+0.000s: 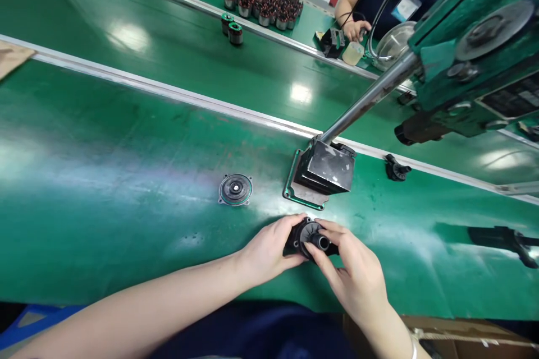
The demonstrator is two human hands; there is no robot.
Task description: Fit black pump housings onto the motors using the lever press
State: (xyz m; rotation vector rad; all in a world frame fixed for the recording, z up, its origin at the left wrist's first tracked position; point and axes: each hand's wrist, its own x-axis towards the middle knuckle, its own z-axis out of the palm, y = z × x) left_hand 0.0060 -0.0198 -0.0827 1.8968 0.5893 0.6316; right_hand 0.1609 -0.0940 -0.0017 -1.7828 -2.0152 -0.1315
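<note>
Near the front of the green bench, both hands grip a black pump housing (310, 234) with a round ribbed cover and a short tube facing up. My left hand (269, 249) is closed around its left side. Thumb and fingers of my right hand (351, 261) close on the cover, either side of the tube. The underside of the housing is hidden by the hands. Left of it, a round dark plate (236, 189) with a green ring and corner lugs lies flat, touched by neither hand. Beyond my hands stands a black metal block (326, 168) on a flat base.
A green press machine (463, 67) with a steel column overhangs the right. Another black housing (396, 168) and a dark tool (503, 238) lie rightward. Across a conveyor (177, 50) are several copper-wound stators (267, 0) and a co-worker's hand (356, 29). A cardboard box (458, 336) sits below the front edge.
</note>
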